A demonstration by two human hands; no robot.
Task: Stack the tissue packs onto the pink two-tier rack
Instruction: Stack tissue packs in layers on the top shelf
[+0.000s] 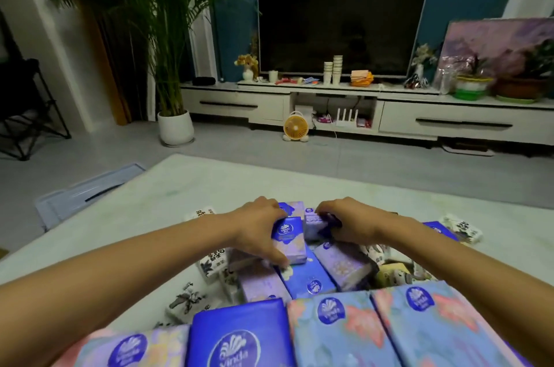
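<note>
Left hand point(257, 225) is curled round a blue tissue pack point(289, 239) — thumb pressed down its near side. Right hand point(347, 222) is clamped on a lilac pack point(314, 224) just beside it, both arms stretched forward over the pile point(344, 266) on the pale table point(209, 186).

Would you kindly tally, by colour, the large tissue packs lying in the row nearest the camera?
Dark blue pack: 1
Light blue packs with pink flowers: 2
Lilac floral pack: 1
Total: 4
</note>
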